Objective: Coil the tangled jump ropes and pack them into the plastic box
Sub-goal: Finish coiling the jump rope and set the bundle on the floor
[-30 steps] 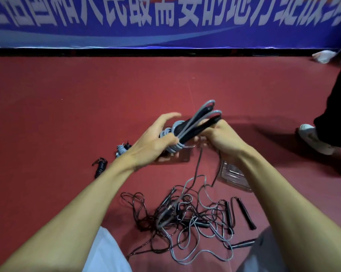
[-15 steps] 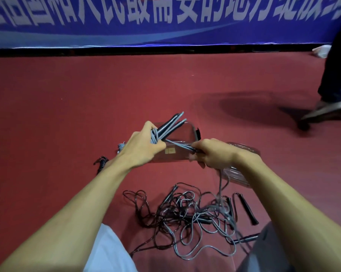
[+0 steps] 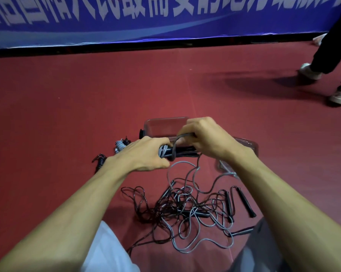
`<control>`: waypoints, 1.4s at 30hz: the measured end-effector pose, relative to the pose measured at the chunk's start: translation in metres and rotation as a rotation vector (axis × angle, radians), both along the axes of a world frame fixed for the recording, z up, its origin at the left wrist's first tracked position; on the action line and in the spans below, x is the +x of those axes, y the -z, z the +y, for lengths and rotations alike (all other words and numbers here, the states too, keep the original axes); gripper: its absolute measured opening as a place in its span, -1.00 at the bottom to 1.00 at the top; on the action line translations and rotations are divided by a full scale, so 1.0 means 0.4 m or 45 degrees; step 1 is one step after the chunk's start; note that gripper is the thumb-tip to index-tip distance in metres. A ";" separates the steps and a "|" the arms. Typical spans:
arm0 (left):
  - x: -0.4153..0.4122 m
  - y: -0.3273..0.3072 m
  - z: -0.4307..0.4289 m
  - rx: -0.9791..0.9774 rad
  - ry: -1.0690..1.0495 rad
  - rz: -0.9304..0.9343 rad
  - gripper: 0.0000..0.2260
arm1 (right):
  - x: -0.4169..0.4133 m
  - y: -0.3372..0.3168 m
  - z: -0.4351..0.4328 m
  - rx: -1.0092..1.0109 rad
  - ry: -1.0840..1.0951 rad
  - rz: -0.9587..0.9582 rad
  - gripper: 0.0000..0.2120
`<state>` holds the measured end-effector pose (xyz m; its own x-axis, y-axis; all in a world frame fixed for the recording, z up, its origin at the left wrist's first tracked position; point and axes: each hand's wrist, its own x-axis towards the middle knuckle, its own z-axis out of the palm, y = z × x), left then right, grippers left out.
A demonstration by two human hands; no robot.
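Mid-coil, roughly early-to-middle of the job. Your left hand [image 3: 144,154] was clenched round one end of the handle bundle [image 3: 182,152], with grey turns already wound on beside the thumb. Your right hand [image 3: 205,138] had its fingers curled on the grey rope [image 3: 182,136], holding a loop up over the bundle, which sat in the air just in front of the plastic box [image 3: 165,119]. The rope's free length dropped from the bundle into the tangle [image 3: 185,209] on the floor by your knees. Done: two small coiled bundles [image 3: 120,145] lay on the floor left of the box, not packed. Left: finish this wrap, sort the tangle of black and grey cords with several black handles, then load everything. The box looked empty through its clear wall, but your hands covered its near side, so that is only probable. A clear piece, maybe the lid [image 3: 250,146], was mostly behind your right forearm. Right fingertips were hidden. The rope count in the tangle was unreadable. A bystander's shoes [image 3: 340,96] were cut off at the right edge.
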<state>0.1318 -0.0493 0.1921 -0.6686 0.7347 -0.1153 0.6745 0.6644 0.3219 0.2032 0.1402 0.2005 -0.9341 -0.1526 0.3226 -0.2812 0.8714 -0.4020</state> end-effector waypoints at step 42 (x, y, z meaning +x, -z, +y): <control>-0.039 0.011 -0.028 0.061 -0.365 0.024 -0.74 | 0.017 0.000 -0.021 0.074 -0.086 -0.611 -0.81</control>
<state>0.1162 -0.0607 0.1878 -0.8512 0.5201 -0.0705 0.4679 0.8129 0.3468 0.2099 0.1320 0.2004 -0.9627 -0.2232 -0.1528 -0.1329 0.8823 -0.4516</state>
